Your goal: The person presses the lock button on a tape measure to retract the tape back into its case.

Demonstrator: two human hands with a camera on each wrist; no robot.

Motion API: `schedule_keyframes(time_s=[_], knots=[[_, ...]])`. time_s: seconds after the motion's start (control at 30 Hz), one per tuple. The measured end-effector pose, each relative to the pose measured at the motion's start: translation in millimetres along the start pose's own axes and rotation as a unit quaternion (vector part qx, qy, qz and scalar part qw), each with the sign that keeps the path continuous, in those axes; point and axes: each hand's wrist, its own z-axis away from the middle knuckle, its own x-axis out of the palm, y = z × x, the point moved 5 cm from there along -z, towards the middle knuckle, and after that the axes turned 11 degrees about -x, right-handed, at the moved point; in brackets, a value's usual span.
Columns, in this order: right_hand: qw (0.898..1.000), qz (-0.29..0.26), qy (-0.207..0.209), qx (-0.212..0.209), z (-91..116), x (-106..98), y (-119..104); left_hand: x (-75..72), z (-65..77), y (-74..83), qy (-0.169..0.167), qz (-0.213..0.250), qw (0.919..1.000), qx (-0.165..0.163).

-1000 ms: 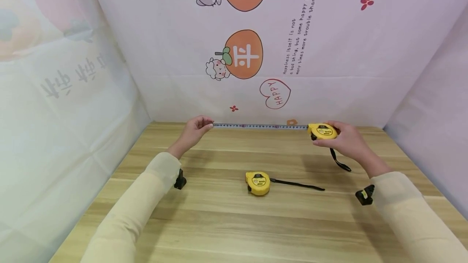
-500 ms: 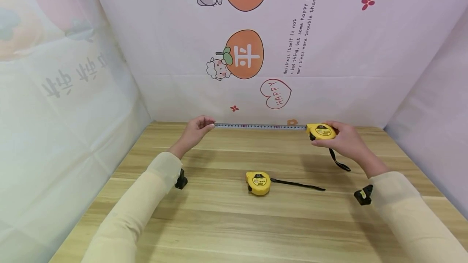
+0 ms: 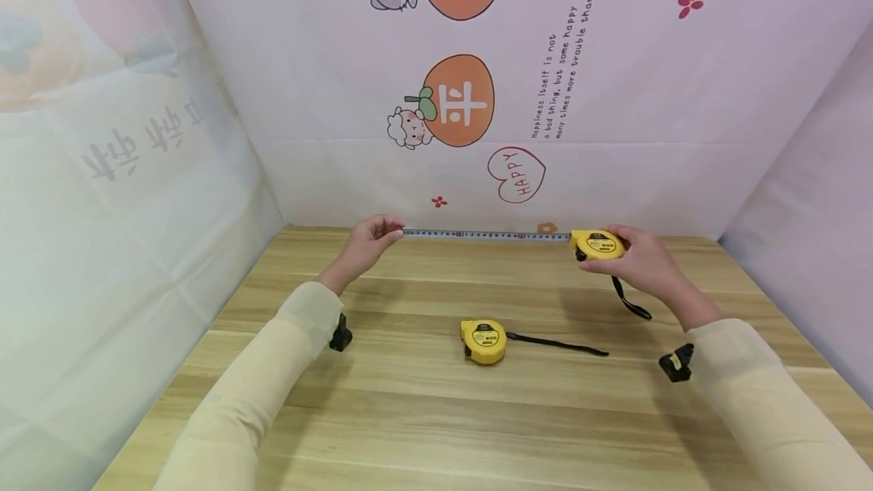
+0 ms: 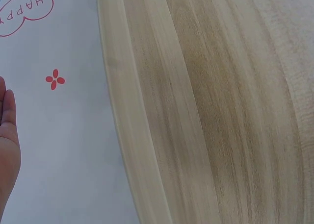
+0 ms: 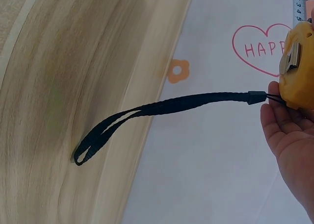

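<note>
My right hand point(image 3: 641, 258) grips a yellow tape measure point(image 3: 597, 245) by its case, above the far part of the table. Its black wrist strap point(image 5: 191, 104) dangles from the case. From the mouth of the case a white blade point(image 3: 487, 236) with printed numbers runs straight left. My left hand point(image 3: 364, 245) pinches the free end of that blade between thumb and fingers. In the left wrist view only the edge of the left hand point(image 4: 7, 150) shows. A second yellow tape measure point(image 3: 485, 342) lies on the table between the arms, its black strap point(image 3: 559, 344) stretched right.
The wood-grain table point(image 3: 436, 430) meets a white printed cloth backdrop point(image 3: 614, 173) just behind the blade. Cloth also hangs at the left and right sides. A small black device sits at each wrist, the left one point(image 3: 340, 333) and the right one point(image 3: 677, 363).
The pulled-out blade is slightly shorter, as the case in my right hand and my left hand have drawn a little closer together. The tape measure on the table has stayed put.
</note>
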Motion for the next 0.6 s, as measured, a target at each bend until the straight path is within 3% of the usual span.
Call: schedule_keyframes(time_s=[0.6], knots=[[1.0, 0.008, 0.004, -0.004, -4.7, 5.4, -4.4, 4.2, -2.8, -0.7, -0.009, 0.008, 0.9999, 0.002]])
